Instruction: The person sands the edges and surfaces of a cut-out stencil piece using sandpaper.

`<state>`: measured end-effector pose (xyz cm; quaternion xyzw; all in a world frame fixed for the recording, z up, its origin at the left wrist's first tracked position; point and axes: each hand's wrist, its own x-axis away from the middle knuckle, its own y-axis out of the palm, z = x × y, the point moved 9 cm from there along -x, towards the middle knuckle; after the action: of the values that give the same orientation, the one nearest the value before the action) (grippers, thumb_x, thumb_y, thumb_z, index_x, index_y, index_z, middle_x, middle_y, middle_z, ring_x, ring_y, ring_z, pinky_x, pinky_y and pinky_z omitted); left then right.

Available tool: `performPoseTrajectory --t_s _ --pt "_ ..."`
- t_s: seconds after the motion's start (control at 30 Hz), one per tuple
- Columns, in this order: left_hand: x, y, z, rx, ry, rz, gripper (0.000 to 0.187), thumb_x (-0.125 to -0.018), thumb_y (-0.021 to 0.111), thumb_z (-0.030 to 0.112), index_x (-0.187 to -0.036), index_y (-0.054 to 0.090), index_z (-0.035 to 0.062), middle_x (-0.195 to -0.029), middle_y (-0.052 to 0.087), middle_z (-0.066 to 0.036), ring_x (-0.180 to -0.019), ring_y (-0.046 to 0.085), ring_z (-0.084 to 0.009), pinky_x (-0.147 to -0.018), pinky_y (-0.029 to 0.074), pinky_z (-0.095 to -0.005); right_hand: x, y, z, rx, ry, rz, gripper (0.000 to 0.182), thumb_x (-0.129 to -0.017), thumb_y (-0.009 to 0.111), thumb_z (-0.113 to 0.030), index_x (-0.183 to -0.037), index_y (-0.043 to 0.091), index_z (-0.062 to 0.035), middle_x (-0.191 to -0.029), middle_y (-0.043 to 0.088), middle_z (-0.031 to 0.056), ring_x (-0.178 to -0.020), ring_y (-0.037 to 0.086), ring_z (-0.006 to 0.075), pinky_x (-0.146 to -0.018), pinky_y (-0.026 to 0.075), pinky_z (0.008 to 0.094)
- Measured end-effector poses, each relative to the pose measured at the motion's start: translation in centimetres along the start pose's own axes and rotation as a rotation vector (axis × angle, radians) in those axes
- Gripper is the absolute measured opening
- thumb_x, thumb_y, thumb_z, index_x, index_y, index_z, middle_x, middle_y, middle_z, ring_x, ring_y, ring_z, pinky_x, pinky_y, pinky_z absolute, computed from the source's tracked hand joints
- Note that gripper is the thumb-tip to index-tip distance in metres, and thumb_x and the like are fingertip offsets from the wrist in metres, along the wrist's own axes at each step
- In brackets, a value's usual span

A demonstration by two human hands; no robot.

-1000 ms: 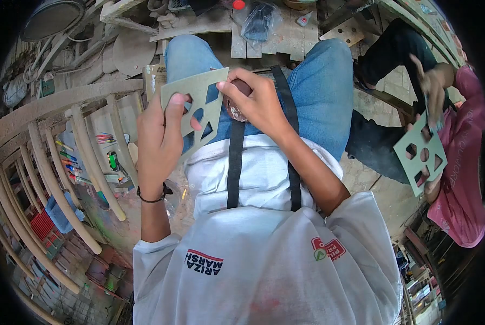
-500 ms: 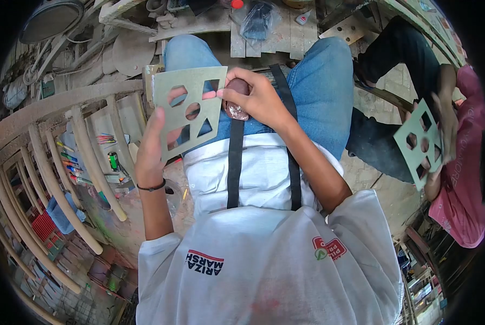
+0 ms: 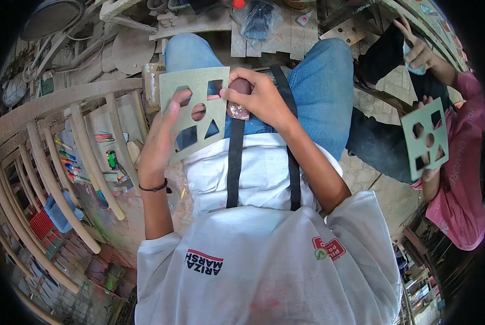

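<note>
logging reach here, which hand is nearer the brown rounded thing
Right. The right hand curls close beside the brown rounded thing; the left hand is farther left, at the green panel.

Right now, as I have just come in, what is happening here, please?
A seated person holds a pale green board with cut-out shapes: left hand at one edge, right hand pinching the opposite edge, beside a brown, rounded object. To the right, a co-worker in pink holds a similar board.

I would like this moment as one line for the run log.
left hand: holding pale green board with cut-out shapes | right hand: at board's edge, beside brown object | co-worker: holding similar board
</note>
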<state>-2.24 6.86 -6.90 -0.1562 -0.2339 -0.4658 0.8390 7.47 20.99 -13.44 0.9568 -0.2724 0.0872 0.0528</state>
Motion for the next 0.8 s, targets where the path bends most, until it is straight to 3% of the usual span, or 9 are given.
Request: performPoseTrajectory --t_s 0.17,0.27,0.37,0.43,0.5,0.57,0.6,0.7,0.8 --pt "-0.2 -0.5 0.5 0.012 -0.003 0.042 0.058 -0.104 0.037 0.044 -0.137 0.047 -0.0028 -0.127 0.059 -0.017 -0.119 0.056 -0.0215 -0.101 0.043 -0.0346 0.0 -0.2 -0.9 0.033 -0.040 -0.007 0.015 -0.090 0.068 -0.013 -0.086 0.063 -0.0006 -0.072 0.058 -0.0022 -0.066 0.051 0.0016 -0.056 0.041 0.0206" --pt "-1.0 -0.3 0.2 0.251 0.060 -0.076 0.060 -0.104 0.036 0.045 -0.140 0.044 -0.0027 -0.132 0.056 -0.019 -0.120 0.057 -0.0239 -0.104 0.043 -0.0366 0.0 0.1 0.4 -0.065 0.131 -0.044 0.015 -0.092 0.067 -0.014 -0.084 0.063 -0.0014 -0.073 0.058 -0.0018 -0.066 0.050 0.0008 -0.056 0.040 0.0194" --pt "-0.8 0.7 0.6 0.440 0.161 -0.115 0.071 -0.101 0.038 0.053 -0.143 0.038 -0.0038 -0.139 0.050 -0.022 -0.127 0.052 -0.0277 -0.108 0.041 -0.0411 -0.2 0.3 1.2 -0.436 0.170 0.037 0.018 -0.092 0.067 -0.016 -0.081 0.063 -0.0017 -0.065 0.059 0.0002 -0.057 0.053 0.0042 -0.050 0.042 0.0224" --pt "0.1 2.2 1.6 0.811 0.320 -0.281 0.089 -0.092 0.048 0.065 -0.145 0.033 -0.0051 -0.149 0.037 -0.025 -0.135 0.043 -0.0307 -0.115 0.031 -0.0462 0.3 0.7 1.7 -0.784 0.276 0.091 0.019 -0.093 0.066 -0.016 -0.081 0.063 -0.0018 -0.070 0.061 0.0015 -0.059 0.057 0.0060 -0.050 0.045 0.0221" --pt "0.4 3.9 2.3 0.725 0.427 -0.289 0.094 -0.088 0.057 0.063 -0.147 0.028 -0.0056 -0.153 0.032 -0.023 -0.139 0.038 -0.0311 -0.118 0.027 -0.0436 0.7 0.9 0.9 -0.838 0.278 0.088 0.017 -0.094 0.065 -0.016 -0.084 0.063 -0.0020 -0.076 0.064 0.0029 -0.061 0.059 0.0075 -0.052 0.049 0.0235" --pt "0.5 3.2 2.0 0.187 0.424 0.062 0.095 -0.087 0.062 0.056 -0.149 0.024 -0.0056 -0.152 0.035 -0.023 -0.140 0.036 -0.0305 -0.118 0.025 -0.0433 1.4 2.0 0.2 -0.949 0.379 0.082 0.016 -0.094 0.064 -0.017 -0.088 0.063 -0.0023 -0.079 0.065 0.0034 -0.064 0.062 0.0088 -0.054 0.052 0.0256" --pt "0.8 3.1 2.5 0.229 0.524 0.043 0.084 -0.091 0.066 0.039 -0.149 0.024 -0.0067 -0.151 0.036 -0.023 -0.142 0.034 -0.0303 -0.117 0.027 -0.0463 1.3 2.2 0.2 -0.937 0.358 0.066 0.016 -0.094 0.064 -0.017 -0.090 0.064 -0.0019 -0.082 0.066 0.0046 -0.068 0.063 0.0092 -0.058 0.053 0.0256" --pt "0.4 2.5 3.7 0.193 0.620 0.096 0.081 -0.092 0.065 0.034 -0.149 0.025 -0.0068 -0.152 0.036 -0.022 -0.142 0.035 -0.0298 -0.117 0.026 -0.0444 1.6 2.8 0.3 -0.923 0.350 0.074 0.016 -0.094 0.065 -0.016 -0.090 0.064 -0.0011 -0.084 0.067 0.0057 -0.070 0.063 0.0088 -0.062 0.052 0.0239" --pt "-1.2 1.3 3.4 0.473 0.490 0.146 0.054 -0.092 0.053 0.022 -0.137 0.041 -0.0062 -0.144 0.045 -0.019 -0.136 0.043 -0.0287 -0.112 0.034 -0.0420 1.6 3.0 0.6 -0.876 0.350 0.044 0.011 -0.091 0.068 -0.012 -0.093 0.065 -0.0016 -0.086 0.067 0.0050 -0.072 0.063 0.0087 -0.066 0.052 0.0236"
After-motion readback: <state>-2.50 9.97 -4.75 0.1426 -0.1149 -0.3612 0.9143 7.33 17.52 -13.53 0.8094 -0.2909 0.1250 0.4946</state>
